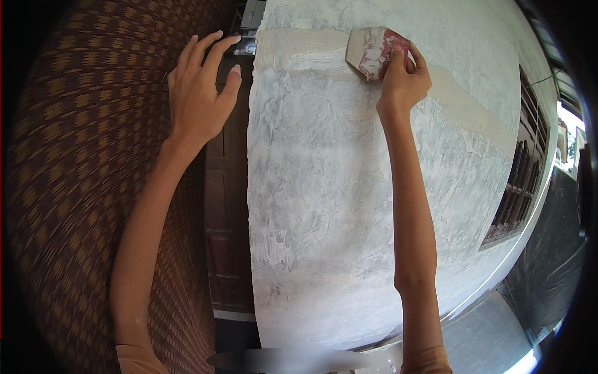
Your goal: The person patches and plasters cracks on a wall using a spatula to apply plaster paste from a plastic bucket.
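Observation:
High on the white, patchy wall point(317, 181), my right hand point(406, 84) grips a red putty scraper point(375, 51) smeared with white paste. Its pale blade edge lies against the wall. A smooth beige-grey band of putty point(305, 47) runs left from the blade, and a similar band point(467, 109) continues to the right, sloping down. My left hand point(200, 93) is raised beside the woven panel point(93, 156), fingers spread, with nothing in it. Whether it touches the panel I cannot tell.
Between the panel and the wall's left edge stands a dark wooden door point(227, 187), with a grey metal box point(252, 14) above. A barred window point(520, 165) is set in the wall at the right. Dark sheeting point(545, 255) hangs beyond it. A blurred pale shape crosses the bottom.

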`<state>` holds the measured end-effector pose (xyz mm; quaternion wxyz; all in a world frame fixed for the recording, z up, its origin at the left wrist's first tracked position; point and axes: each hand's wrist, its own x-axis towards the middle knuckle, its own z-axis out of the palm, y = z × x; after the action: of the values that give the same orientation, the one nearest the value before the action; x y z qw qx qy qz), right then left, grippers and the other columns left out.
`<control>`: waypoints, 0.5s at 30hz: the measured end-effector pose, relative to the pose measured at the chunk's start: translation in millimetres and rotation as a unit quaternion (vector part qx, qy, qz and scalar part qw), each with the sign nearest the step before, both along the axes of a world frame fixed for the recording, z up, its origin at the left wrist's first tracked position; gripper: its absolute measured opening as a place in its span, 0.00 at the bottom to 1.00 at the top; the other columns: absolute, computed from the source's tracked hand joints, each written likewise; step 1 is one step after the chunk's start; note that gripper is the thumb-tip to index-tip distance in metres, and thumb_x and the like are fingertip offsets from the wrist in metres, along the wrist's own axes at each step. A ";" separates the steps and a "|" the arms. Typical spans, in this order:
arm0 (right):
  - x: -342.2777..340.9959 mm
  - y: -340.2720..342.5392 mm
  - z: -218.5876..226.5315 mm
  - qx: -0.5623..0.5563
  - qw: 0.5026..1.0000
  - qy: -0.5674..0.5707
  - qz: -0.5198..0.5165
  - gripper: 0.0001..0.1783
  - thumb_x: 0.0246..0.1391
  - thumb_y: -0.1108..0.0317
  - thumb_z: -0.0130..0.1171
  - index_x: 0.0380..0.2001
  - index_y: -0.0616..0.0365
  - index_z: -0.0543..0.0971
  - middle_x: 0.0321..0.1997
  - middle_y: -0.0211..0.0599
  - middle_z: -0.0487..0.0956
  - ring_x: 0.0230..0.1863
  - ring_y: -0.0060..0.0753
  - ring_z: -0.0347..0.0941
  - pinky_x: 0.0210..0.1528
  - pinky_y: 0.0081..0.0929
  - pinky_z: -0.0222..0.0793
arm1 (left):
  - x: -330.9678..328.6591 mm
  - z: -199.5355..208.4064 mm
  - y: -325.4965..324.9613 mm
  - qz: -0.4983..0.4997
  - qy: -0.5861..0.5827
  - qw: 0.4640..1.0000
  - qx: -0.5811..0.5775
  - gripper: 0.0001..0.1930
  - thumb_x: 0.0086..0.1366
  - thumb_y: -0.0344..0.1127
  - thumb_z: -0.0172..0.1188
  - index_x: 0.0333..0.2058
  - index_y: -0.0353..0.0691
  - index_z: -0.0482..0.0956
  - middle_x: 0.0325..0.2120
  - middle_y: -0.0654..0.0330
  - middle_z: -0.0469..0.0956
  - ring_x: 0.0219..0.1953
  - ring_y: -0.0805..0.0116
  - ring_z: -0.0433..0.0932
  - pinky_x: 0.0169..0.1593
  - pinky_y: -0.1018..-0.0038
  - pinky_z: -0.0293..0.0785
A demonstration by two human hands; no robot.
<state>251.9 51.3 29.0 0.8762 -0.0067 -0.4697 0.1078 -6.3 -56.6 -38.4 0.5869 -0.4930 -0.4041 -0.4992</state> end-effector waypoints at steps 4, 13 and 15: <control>10.2 -11.5 -0.7 0.022 0.998 0.029 0.056 0.20 0.61 0.74 0.56 0.55 0.72 0.74 0.35 0.43 0.85 0.29 0.23 0.79 0.29 0.21 0.75 | -3.6 2.1 2.2 -0.003 -0.005 1.000 0.000 0.22 0.68 0.42 0.56 0.61 0.54 0.72 0.64 0.60 0.67 0.70 0.49 0.57 0.66 0.44 0.54; -54.2 -16.1 -6.6 0.059 0.988 -0.120 -0.078 0.18 0.60 0.71 0.57 0.51 0.71 0.77 0.34 0.44 0.85 0.32 0.24 0.79 0.35 0.23 0.75 | -0.2 2.4 9.8 -0.010 0.011 1.000 0.002 0.22 0.68 0.42 0.56 0.61 0.54 0.72 0.64 0.61 0.67 0.69 0.49 0.58 0.65 0.44 0.55; -17.6 -3.8 -8.5 0.010 0.988 -0.065 -0.137 0.18 0.59 0.73 0.57 0.51 0.69 0.78 0.34 0.44 0.86 0.30 0.26 0.80 0.32 0.25 0.76 | -5.7 1.2 7.9 0.001 0.014 1.000 0.008 0.22 0.68 0.42 0.56 0.61 0.54 0.72 0.63 0.61 0.68 0.69 0.50 0.59 0.65 0.45 0.56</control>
<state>234.3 47.4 20.6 0.8505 -0.0695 -0.5210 -0.0183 -12.0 -48.7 -37.2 0.5968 -0.4952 -0.3920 -0.4950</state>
